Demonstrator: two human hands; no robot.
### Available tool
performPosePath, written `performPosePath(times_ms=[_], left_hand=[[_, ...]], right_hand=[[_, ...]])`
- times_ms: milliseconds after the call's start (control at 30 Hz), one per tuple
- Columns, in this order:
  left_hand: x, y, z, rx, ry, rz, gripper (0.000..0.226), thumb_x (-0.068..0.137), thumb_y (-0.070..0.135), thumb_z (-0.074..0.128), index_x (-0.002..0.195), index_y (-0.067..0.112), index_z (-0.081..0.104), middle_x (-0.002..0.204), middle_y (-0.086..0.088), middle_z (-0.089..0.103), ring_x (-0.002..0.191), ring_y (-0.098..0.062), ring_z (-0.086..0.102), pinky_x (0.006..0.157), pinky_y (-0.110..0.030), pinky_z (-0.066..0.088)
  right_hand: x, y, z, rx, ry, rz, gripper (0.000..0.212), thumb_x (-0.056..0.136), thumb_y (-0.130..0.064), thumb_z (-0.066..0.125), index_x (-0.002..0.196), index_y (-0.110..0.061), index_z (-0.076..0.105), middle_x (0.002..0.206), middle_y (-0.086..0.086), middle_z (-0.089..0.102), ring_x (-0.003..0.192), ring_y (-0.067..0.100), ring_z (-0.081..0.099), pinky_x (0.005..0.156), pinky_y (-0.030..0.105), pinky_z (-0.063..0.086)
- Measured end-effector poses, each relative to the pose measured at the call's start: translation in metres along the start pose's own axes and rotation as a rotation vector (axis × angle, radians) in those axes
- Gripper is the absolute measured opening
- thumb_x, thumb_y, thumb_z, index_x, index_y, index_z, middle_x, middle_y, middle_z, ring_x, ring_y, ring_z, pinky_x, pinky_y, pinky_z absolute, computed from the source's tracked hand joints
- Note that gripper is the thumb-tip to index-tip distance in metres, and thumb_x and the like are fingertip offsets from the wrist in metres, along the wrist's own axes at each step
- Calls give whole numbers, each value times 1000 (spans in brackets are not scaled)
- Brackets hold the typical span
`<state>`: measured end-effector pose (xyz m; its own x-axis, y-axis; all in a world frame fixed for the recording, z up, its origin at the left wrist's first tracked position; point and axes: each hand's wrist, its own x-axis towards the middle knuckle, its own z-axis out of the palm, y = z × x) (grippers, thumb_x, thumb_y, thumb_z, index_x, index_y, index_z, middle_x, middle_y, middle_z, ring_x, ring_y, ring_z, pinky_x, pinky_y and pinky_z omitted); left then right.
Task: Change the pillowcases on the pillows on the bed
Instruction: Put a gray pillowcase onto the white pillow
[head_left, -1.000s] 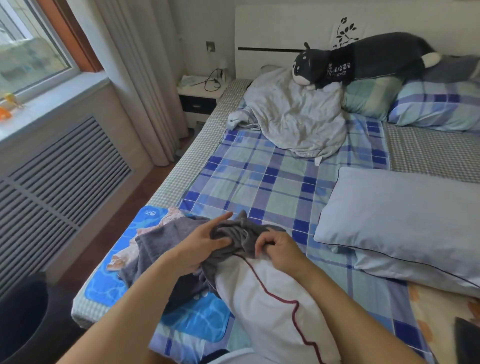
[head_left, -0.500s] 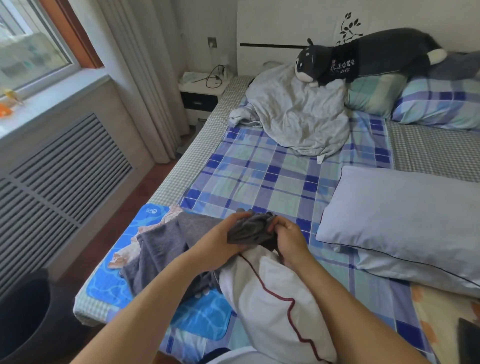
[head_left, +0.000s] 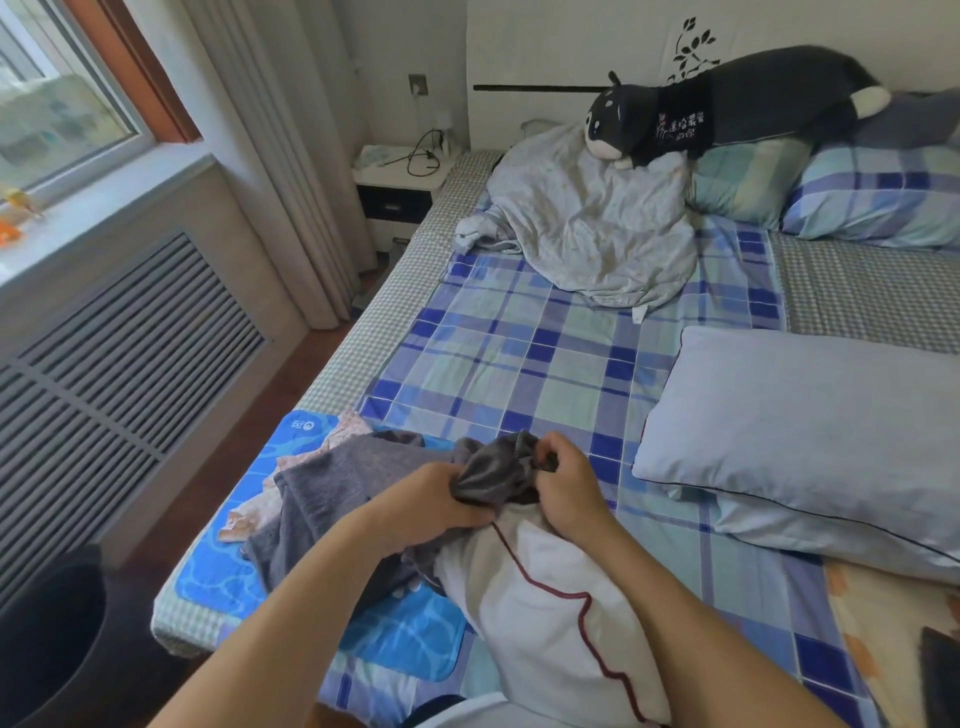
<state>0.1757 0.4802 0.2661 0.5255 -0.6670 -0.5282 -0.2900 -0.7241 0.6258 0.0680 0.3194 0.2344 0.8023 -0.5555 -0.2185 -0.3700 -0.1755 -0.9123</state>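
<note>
Grey knit cloth, the pillowcase (head_left: 332, 493), trails left from my hands across the blue cooling mat (head_left: 218, 582) at the near left corner of the bed (head_left: 363, 343). I judge I am at the dressing step: its bunched mouth sits at the far end of the white pillow (head_left: 550, 613) with the dark red piping, and whether that end is inside yet I cannot tell. My left hand (head_left: 426, 501) grips the gathered grey fabric on the left of that end, fingers curled under, thumb along the top. My right hand (head_left: 563, 483), just beside it, pinches the fabric edge in tightly curled fingertips (head_left: 545, 457). Next I would need to spread the opening with both hands, seat the pillow's far corners in it, then draw the cloth down toward me, keeping the piping from snagging. To the right lies a pale blue pillow (head_left: 810, 436), near but apart from my work. Far right, at the headboard, a plaid pillow (head_left: 878, 197) rests under a dark plush dog (head_left: 727, 109), with a crumpled pale sheet (head_left: 587, 223) left of them.
</note>
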Motion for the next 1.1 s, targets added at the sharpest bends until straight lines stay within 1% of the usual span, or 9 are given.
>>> performPosePath(times_ms=[100,233,367,500,567,667,800,967,1100], left_hand=[[3,-2,2,179,207,108,18,92,30,69,100,15,72,94,-4,73,84,-12,63,80,-25,48],[2,-2,3,-451,490,12,23,90,-1,52,94,14,69,88,-6,73,81,-12,68,75,-26,56],[16,6,-6,-888,357,-462,19,99,10,49,86,5,61,87,-20,67,71,-30,62,65,-33,52],[6,1,-19,-942,62,-594,20,86,17,54,94,2,65,79,-20,67,67,-31,66,71,-37,56],[4,0,-25,-894,8,-579,25,86,20,57,92,-2,68,81,-21,71,65,-32,69,75,-40,57],[-4,-1,-26,-877,-80,-392,25,94,24,66,106,4,72,103,-26,73,90,-36,74,93,-48,56],[-13,-16,-14,-679,-149,27,48,90,-1,69,131,22,62,125,-11,69,120,-26,65,104,-43,52],[-16,-16,-10,-1000,-109,17,54,88,-15,49,132,12,62,128,-21,66,120,-36,63,105,-49,50],[0,-16,-11,-1049,256,-115,34,89,-5,51,114,10,68,115,-30,68,97,-35,70,88,-46,58]], right_hand=[[-2,-4,-1,24,-14,-17,17,93,1,52,84,-13,50,81,0,56,76,13,50,71,22,46],[-2,-4,-5,28,-156,-32,7,89,4,54,92,1,49,88,16,59,81,17,51,82,36,50],[-12,-12,5,245,-385,76,25,92,5,46,112,-5,56,103,14,64,92,25,60,88,36,52],[-17,-12,-3,824,-645,213,54,94,13,37,121,-18,73,126,11,68,115,29,65,102,39,51],[-20,-15,-7,556,-722,158,37,96,1,51,112,-22,77,120,4,72,112,20,67,97,29,52],[-13,-10,-2,-8,-469,-20,25,87,-7,72,91,-30,80,95,-12,75,90,6,69,83,17,51],[-9,-1,4,118,-160,40,26,93,1,62,83,-19,74,76,-14,67,66,-4,65,60,6,47],[-6,-5,3,125,-202,95,27,98,0,51,99,-12,76,83,-10,68,76,3,64,60,3,44],[-6,-8,-2,331,-374,138,36,95,7,45,92,-8,77,79,-8,74,76,2,69,66,11,51]])
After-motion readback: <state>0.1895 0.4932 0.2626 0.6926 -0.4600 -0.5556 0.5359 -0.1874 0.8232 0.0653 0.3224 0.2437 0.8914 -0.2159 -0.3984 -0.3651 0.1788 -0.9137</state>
